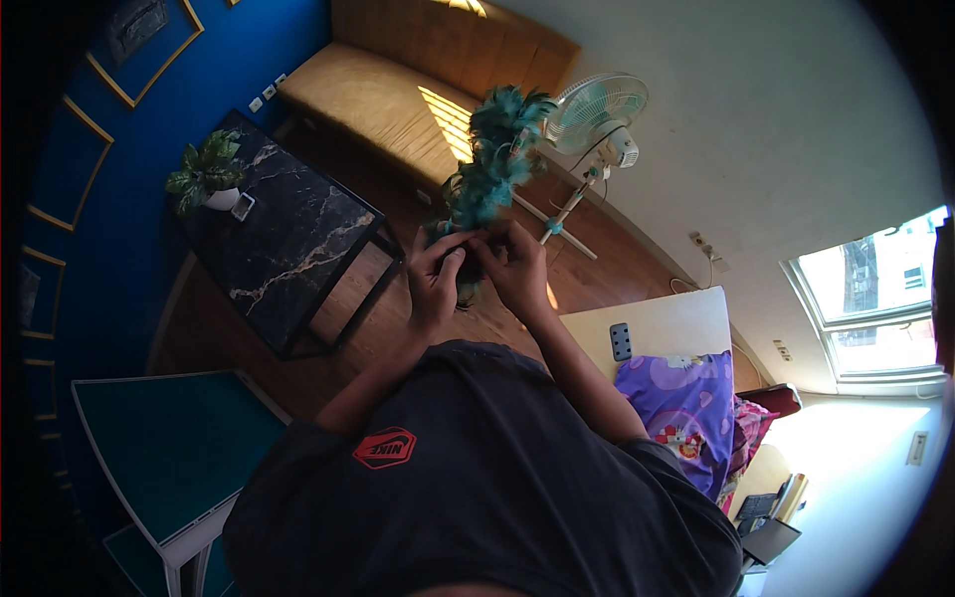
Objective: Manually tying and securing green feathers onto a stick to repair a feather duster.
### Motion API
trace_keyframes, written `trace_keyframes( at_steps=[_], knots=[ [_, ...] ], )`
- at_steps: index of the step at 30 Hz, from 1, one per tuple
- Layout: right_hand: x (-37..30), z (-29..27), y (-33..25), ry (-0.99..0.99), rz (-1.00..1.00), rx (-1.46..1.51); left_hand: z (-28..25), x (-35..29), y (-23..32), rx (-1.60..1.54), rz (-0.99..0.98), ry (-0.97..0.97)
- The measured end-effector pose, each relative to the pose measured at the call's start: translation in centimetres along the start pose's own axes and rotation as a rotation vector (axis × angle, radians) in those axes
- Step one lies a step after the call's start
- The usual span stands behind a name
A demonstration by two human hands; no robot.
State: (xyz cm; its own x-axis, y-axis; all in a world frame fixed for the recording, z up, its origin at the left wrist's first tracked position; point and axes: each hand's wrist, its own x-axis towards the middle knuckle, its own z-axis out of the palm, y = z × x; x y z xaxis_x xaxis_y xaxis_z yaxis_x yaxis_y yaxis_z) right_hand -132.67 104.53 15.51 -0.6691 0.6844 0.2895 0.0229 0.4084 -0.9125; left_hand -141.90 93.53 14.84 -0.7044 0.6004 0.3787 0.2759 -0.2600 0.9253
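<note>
A long, fluffy teal feathered piece (494, 159) rises from between my two hands, bending to the right near its top. Whether it is a duster or a boa I cannot tell. My left hand (435, 274) is closed at its lower end, thumb and fingers bent inward. From the other side, my right hand (512, 267) pinches the same end, its fingertips meeting those of the left. What lies right between the fingertips is hidden. A few darker feathers show below the hands.
A black marble-patterned table (298, 229) with a potted plant (206, 171) and a phone-like device (243, 207) stands left. Beyond are a tan bench (388, 95) and a standing fan (597, 114). At right, a purple pillow (681, 408) lies beside a dark remote-like object (621, 341). A green-topped table (179, 448) is lower left.
</note>
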Motion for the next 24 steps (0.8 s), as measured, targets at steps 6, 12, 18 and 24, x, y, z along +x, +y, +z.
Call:
trace_keyframes(
  at_steps=[6, 12, 18, 24],
  knots=[
    [0.2, 0.5, -0.1, 0.069, -0.148, -0.083, -0.2, -0.1, 0.0, -0.035, -0.106, 0.047],
    [0.3, 1.1, 0.2, 0.086, -0.194, -0.049, -0.7, -0.1, -0.1, 0.003, -0.056, 0.051],
    [0.2, 1.5, -0.7, 0.127, -0.282, -0.133, -1.0, -0.1, 0.1, -0.046, -0.106, 0.078],
    [0.2, 1.9, -0.5, 0.102, -0.249, 0.031, -0.9, 0.1, 0.1, -0.076, -0.198, 0.134]
  ],
)
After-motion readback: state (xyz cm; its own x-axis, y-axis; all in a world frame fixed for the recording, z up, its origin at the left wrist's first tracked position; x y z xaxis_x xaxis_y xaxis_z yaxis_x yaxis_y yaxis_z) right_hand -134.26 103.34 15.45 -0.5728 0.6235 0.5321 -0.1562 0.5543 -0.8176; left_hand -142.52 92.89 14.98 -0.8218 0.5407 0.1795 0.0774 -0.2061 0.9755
